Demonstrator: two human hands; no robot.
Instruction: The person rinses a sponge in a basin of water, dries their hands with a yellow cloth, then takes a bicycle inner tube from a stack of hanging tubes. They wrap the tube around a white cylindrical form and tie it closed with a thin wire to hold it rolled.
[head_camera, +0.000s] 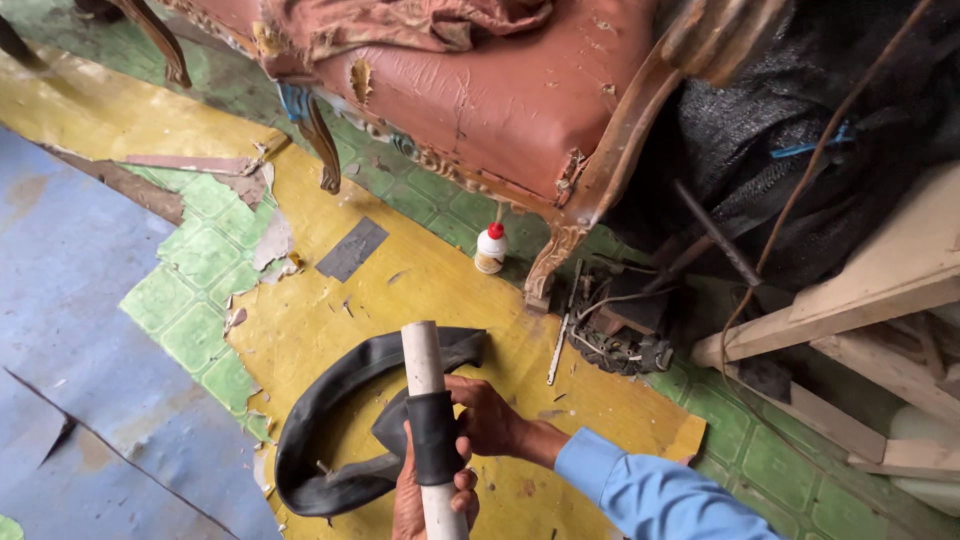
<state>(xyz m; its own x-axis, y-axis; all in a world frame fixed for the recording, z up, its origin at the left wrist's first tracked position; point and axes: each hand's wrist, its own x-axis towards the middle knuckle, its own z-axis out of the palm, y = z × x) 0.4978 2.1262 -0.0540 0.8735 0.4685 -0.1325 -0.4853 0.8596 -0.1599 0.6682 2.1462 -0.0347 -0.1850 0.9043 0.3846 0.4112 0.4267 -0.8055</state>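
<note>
Repair workshop: torn red chair (500, 90), scrap timber (850, 300), glue bottle (490, 248), peeling patchwork floor (190, 320).

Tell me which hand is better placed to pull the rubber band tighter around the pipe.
Right hand, probably: it pinches the black rubber wrapped on the white pipe, while the left hand grips the pipe below, steadying it.

Light blue long sleeve (650, 490)

A single head-worn camera looks steeply down and forward at the floor, close above the white pipe (424, 400) (low in the middle of the picture). Beyond the pipe, at the far side, stands the worn red chair (500, 90).
</note>
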